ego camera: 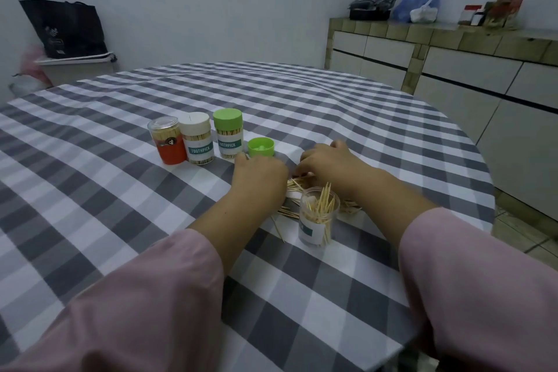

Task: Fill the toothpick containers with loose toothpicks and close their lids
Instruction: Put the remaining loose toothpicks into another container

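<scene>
An open clear toothpick container [317, 217] stands near me, partly filled, with toothpicks sticking out of its top. Just behind it lies a pile of loose toothpicks [294, 186] on the checked cloth. My left hand [259, 172] sits back-up at the pile's left side, its fingers hidden. My right hand [329, 163] reaches in from the right, fingertips curled down onto the toothpicks. A green lid [261, 146] lies upside down just beyond my left hand. Three closed containers stand in a row: red [167, 142], white-lidded [196, 137], green-lidded [228, 133].
The round table [120, 220] carries a grey and white checked cloth. A tiled counter [453, 39] with bags and boxes runs along the right. A bin with a black bag [69, 30] stands at the back left.
</scene>
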